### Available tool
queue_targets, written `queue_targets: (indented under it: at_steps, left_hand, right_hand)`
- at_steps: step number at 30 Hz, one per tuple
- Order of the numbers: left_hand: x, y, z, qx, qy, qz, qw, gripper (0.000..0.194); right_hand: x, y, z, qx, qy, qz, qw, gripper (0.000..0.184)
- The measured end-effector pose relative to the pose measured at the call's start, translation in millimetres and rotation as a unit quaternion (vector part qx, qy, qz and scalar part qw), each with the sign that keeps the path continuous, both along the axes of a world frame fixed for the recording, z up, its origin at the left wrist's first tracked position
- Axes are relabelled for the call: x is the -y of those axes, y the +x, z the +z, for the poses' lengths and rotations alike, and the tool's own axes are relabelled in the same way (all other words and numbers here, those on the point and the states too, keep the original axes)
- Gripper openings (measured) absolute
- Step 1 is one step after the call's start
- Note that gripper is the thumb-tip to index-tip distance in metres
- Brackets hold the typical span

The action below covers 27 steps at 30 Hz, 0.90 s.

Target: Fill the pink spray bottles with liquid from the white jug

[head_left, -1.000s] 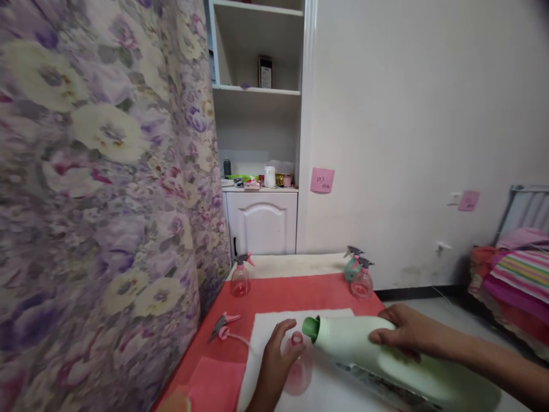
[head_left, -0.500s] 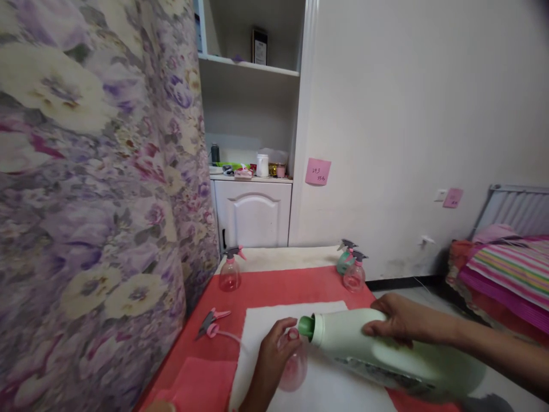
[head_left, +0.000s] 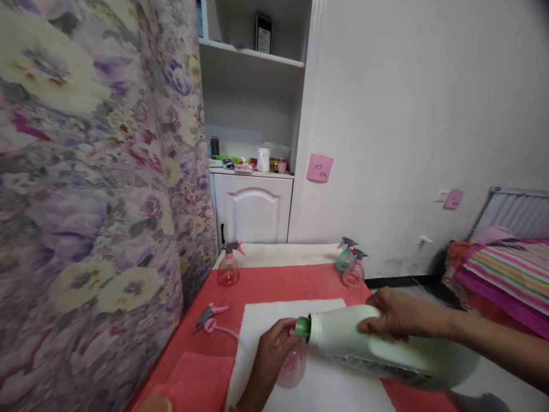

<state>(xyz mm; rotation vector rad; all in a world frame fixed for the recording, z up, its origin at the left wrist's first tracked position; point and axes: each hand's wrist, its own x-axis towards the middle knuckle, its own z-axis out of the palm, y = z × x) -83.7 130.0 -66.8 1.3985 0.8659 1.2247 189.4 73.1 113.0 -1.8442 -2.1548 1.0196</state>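
Note:
A clear pink spray bottle (head_left: 293, 366), without its spray head, stands on the white cloth (head_left: 334, 395). My left hand (head_left: 277, 346) is closed around its neck. In my right hand (head_left: 392, 313) is a large pale-green detergent jug (head_left: 343, 332), tipped nearly level and gripped by the handle. The jug's green spout (head_left: 303, 327) reaches over the mouth of the pink bottle. I cannot make out any liquid leaving it. To the left of the cloth lies the loose grey and pink spray head (head_left: 210, 320), its tube pointing right.
On the red tablecloth (head_left: 283, 283), a pink spray bottle (head_left: 229, 269) stands at the back left. A second pink one (head_left: 354, 274) and a green one (head_left: 343, 260) stand at the back right. A floral curtain (head_left: 107, 200) hangs along the left side.
The jug has shifted slightly left, bringing its spout from beside the bottle's neck to over its mouth. My left hand keeps its hold, and the camera view has shifted a little.

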Motion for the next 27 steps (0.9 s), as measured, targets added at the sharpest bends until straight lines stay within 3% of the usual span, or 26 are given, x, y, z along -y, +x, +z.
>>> queue_targets:
  at_steps: [9,27]
  left_hand:
    - [6,0,7.5,0.016,-0.018,-0.007,1.0,0.024]
    - [5,0,2.7,0.019,-0.026,-0.01,0.999,0.025]
  right_hand:
    - [-1,-12,21.2,0.035,-0.003,0.008,0.999,0.032]
    - [-9,-12,25.1,0.06,-0.016,0.008,0.998,0.034]
